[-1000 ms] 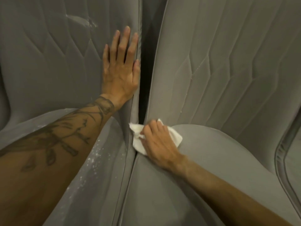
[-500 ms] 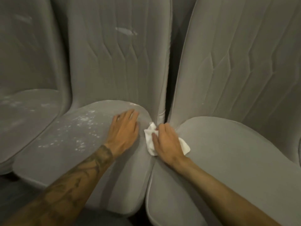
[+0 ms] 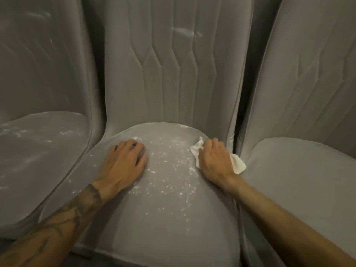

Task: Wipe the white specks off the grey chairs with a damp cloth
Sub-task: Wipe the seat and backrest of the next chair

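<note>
Three grey upholstered chairs stood side by side in a row, their stitched backrests filling the background. With the middle chair seat (image 3: 163,218) taken as the dial and its backrest at 12 o'clock, the left chair seat (image 3: 38,160) lay at 9 o'clock and the right chair seat (image 3: 298,180) at 3 o'clock. A narrow dark gap (image 3: 240,93) separated the middle and right backrests. A pale smear (image 3: 185,32) marked the middle backrest high at 12 o'clock. Fainter white streaks lay across the left chair seat.

White specks (image 3: 169,182) were scattered over the centre of the middle seat, thickest between the two hands and trailing toward 6 o'clock. Nothing stood between the hands and the specks.

The left hand (image 3: 123,164) rested palm down on the middle seat at about 10 o'clock, fingers loosely bent with the tips on the fabric, holding nothing. Its tattooed forearm (image 3: 57,224) entered from 7 o'clock, crossing the seat's front-left edge.

The right hand (image 3: 213,160) sat at about 2 o'clock, near the seat's right edge beside the gap. Its fingers were curled down over the white cloth (image 3: 238,163), pressing it against the seat. Cloth corners protruded on both sides of the hand. The right forearm entered from 5 o'clock.
</note>
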Demonstrator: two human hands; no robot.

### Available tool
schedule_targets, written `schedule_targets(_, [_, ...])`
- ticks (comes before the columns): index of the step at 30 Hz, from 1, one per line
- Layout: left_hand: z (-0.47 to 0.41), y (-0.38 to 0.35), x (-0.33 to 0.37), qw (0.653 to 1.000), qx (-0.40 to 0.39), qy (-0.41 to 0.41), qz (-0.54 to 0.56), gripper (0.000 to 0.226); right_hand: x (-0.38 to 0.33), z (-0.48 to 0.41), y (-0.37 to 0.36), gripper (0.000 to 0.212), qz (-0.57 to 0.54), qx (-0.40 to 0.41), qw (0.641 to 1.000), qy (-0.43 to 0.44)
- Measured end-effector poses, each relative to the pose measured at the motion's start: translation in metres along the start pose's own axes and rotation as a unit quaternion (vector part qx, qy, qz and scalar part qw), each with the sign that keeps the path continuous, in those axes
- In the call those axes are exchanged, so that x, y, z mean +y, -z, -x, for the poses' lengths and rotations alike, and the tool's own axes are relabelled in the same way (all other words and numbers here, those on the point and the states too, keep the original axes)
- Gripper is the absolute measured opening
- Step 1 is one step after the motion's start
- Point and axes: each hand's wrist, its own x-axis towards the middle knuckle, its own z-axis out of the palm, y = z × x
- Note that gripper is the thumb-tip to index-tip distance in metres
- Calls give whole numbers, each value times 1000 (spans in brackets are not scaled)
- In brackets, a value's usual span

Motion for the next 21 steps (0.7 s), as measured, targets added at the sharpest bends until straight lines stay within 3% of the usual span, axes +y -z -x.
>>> schedule_targets(3, [-3,7,-51,1000,-3,-5,-5,52,-27,-13,-8,21,6,4,996,-85])
schedule_targets(7, [-8,4,-104,998,-2,-59,25,52,-57,-1,-21,25,-30,-1,998,-49])
schedule_targets(10, [-14,-3,-129,992,18,-110,67,48,-48,1,-7,34,-7,-68,998,-12])
schedule_targets(16, [-12,-26,-140,981,93,-114,128,35,-55,9,0,34,49,12,972,-228])
schedule_targets(21, [-12,-26,-143,981,94,-121,119,32,-105,9,-10,43,-12,-25,980,-197])
